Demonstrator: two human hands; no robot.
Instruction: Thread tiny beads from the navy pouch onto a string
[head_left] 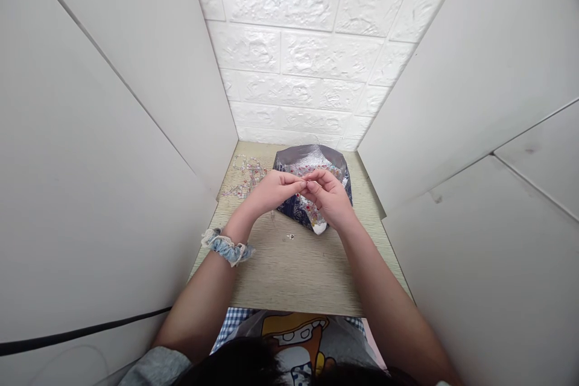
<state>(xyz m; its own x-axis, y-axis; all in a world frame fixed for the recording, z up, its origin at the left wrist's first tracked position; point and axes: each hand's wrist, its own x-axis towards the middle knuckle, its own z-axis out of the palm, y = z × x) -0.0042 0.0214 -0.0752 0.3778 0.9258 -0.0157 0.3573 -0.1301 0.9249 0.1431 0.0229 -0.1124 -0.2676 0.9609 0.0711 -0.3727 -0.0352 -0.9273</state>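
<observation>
My left hand (279, 189) and my right hand (332, 196) meet fingertip to fingertip over a bag. Both are pinched closed, and whatever sits between the fingers is too small to make out. Beneath them lies the open bag (294, 212), dark blue outside with a silvery lining, holding many small colourful beads (313, 212). My hands hide part of it. To the left of my left hand, strings of beads (246, 178) are spread on the table. A few tiny pieces (290, 236) lie in front of the bag.
The small wooden table (294, 280) stands between pale panels on the left (181, 72) and right (452, 102). A white brick-patterned wall (303, 54) closes off the back. A dark cable (85, 332) runs along the lower left. A scrunchie (227, 248) circles my left wrist.
</observation>
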